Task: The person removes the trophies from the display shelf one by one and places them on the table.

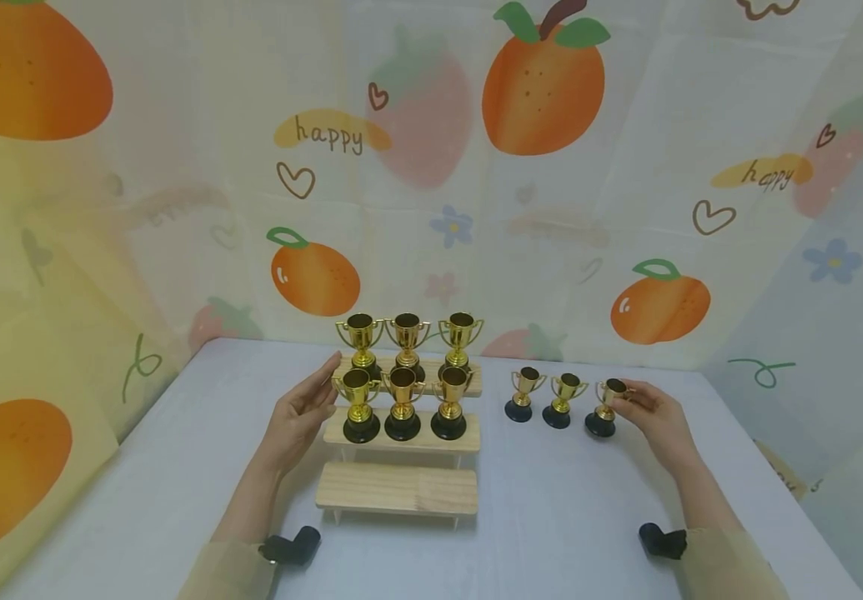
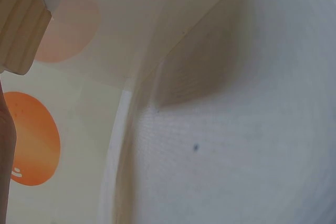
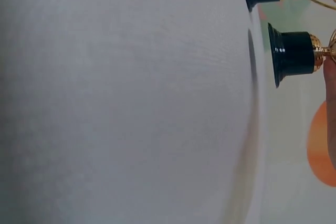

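In the head view my right hand pinches the rightmost small gold trophy cup by its upper part. The right wrist view shows that trophy's black base a little off the white cloth, over its shadow. Two more trophies stand just left of it. My left hand is at the left end of a three-tier wooden display stand, fingers extended along the back tier and thumb near the middle one. Three trophies stand on the middle tier, three on the back tier. The front tier is bare wood.
A white cloth covers the table. Behind it hangs a curtain printed with oranges, strawberries and writing. Each wrist wears a black strap. The stand's clear legs show under the front tier.
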### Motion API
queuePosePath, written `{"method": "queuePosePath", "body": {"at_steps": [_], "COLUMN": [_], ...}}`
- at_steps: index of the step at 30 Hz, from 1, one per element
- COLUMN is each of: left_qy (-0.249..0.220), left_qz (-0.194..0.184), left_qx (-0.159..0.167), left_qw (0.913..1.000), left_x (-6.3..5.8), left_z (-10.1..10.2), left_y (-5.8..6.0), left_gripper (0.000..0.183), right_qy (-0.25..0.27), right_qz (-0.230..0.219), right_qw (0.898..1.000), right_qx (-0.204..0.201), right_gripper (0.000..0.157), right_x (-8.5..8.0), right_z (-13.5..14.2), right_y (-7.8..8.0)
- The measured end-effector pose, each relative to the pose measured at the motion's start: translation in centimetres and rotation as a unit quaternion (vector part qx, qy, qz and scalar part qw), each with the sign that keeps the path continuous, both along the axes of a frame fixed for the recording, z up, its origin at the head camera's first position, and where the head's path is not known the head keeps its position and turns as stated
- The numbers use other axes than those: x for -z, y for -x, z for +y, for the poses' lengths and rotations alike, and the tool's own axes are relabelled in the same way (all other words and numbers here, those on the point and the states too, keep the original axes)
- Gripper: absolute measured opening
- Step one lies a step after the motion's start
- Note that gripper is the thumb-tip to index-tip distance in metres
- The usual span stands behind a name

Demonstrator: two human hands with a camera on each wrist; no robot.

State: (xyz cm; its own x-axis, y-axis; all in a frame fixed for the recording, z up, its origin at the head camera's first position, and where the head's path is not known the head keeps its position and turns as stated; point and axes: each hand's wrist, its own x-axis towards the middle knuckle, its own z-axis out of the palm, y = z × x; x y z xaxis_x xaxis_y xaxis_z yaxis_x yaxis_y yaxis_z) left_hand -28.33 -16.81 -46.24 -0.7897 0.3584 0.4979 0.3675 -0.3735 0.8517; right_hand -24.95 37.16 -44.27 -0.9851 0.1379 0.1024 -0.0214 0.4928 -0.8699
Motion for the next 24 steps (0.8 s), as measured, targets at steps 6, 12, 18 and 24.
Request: {"method": "queuePosePath", "body": {"at_steps": [6, 12, 18, 24], "left_qy": [-0.005, -0.007, -0.007, -0.004], "left_qz": [0.006, 0.005, 0.006, 0.005], "left_qx": [0.004, 0.003, 0.004, 0.003], "left_qw": [1.0000, 1.0000, 1.0000, 1.0000], "left_x": [0.06, 0.03, 0.00, -0.02], "left_z": [0.02, 0.04, 0.04, 0.02], "left_y": [0.05, 0.03, -0.01, -0.02], "left_gripper": [0.065, 0.065, 0.065, 0.065], "right_qy": [0.016, 0.013, 0.016, 0.016], "right_qz": [-0.006, -0.023, -0.024, -0.019], "right_qw": [1.000, 1.000, 0.999, 1.000], "right_qx": [0.003, -0.007, -0.015, -0.018], "right_gripper": [0.061, 0.063, 0.061, 0.062], "right_x": [0.23, 0.51, 0.78, 0.85], "right_z": [0.16, 0.40, 0.51, 0.54], "right_y": [0.24, 0.56, 0.70, 0.70]}}
